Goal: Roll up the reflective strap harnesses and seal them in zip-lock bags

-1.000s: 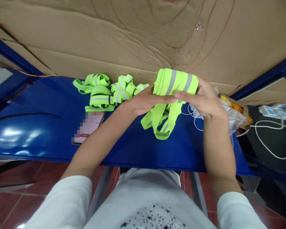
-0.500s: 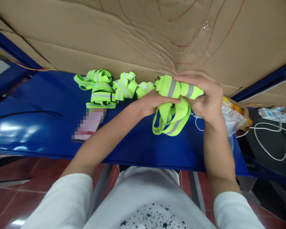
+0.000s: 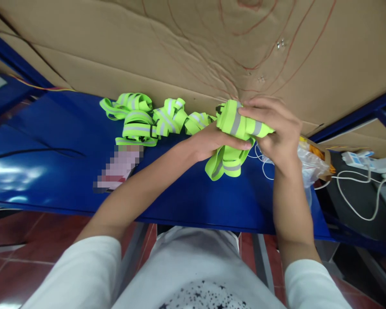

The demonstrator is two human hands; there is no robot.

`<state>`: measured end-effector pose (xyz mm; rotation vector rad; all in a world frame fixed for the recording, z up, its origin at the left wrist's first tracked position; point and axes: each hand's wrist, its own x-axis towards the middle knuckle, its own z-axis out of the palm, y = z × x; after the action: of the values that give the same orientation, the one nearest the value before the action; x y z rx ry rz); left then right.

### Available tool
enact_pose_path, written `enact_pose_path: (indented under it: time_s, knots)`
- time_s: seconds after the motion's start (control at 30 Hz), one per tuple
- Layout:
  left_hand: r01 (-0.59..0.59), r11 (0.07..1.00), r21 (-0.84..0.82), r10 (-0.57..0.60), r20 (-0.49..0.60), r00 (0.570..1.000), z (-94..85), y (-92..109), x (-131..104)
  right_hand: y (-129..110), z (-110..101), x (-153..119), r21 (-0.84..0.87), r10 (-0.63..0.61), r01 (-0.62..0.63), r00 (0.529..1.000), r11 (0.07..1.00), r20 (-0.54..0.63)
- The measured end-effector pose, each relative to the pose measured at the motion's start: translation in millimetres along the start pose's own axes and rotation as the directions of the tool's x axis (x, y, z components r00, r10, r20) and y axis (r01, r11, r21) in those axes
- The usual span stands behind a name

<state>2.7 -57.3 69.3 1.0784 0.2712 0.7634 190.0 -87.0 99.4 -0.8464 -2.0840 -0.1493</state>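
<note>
A neon yellow-green strap with grey reflective stripes (image 3: 234, 120) is bunched between my two hands over the blue table. My left hand (image 3: 214, 141) grips it from below and the left, its thumb lying along the lower side. From the right, my right hand (image 3: 278, 126) is wrapped round the other end, fingers over the top. Loops of the strap (image 3: 231, 166) hang beneath my hands. To the left lie more bundled straps of the same kind (image 3: 169, 116), one with a black buckle (image 3: 152, 131).
The blue table (image 3: 193, 193) runs across the view, with a brown cardboard panel (image 3: 116, 47) behind. A phone (image 3: 120, 167) lies left of my left forearm. At the right are a clear plastic bag (image 3: 312, 165), white cables (image 3: 350, 206) and a power strip (image 3: 369, 161).
The hanging loops have folded in closer and narrower under my hands. The rolled part of the strap has tilted a little, and the whole view has shifted slightly.
</note>
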Motion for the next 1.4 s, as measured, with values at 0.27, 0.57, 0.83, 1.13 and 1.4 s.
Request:
enact_pose_path:
  time_s: [0.27,0.57,0.83,1.13,1.4]
  knots:
    - [-0.019,0.995,-0.1,0.028,0.087,0.996,7.7,3.7,-6.5,-12.5,0.1,2.8,-0.026,-0.112,0.11,0.99,0.994,-0.08]
    - [0.202,0.976,-0.086,-0.191,0.121,0.974,-3.9,7.8,-3.7,-18.2,-21.9,6.7,0.105,0.041,-0.061,0.982,0.993,0.183]
    - [0.149,0.985,0.09,-0.15,0.005,0.989,-4.5,7.9,-4.5,-0.2,-27.4,3.2,0.513,0.284,-0.373,0.927,0.773,0.245]
    - [0.081,0.988,-0.131,-0.085,-0.021,0.996,-1.5,-13.3,7.4,6.1,-7.3,0.6,0.326,0.413,-0.449,0.894,0.832,0.176]
    - [-0.01,0.963,-0.268,-0.041,-0.183,0.982,3.7,-5.6,4.4,-8.8,10.6,2.4,0.065,0.253,-0.25,0.967,0.966,-0.041]
